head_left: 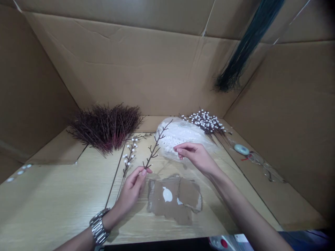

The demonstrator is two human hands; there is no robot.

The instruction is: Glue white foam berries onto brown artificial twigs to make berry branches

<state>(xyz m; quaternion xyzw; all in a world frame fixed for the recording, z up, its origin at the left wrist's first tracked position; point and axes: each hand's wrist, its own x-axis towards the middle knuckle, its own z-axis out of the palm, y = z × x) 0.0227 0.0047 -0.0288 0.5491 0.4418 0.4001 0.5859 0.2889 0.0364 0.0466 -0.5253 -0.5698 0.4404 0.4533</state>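
Brown, bare twig (156,144) being pinched low on its stem by left hand (132,190), grip clenching around it above the pale wooden counter (52,195). Looking thin, forked, dark, with no beads yet. Probably handling light and springy, snapping easily at side shoots, so holding best at the thicker base. Right hand (196,155) reaching into bag of white beads (180,137), fingers curling, grip contents unclear. Finished beaded twig (130,153) lying just beside.
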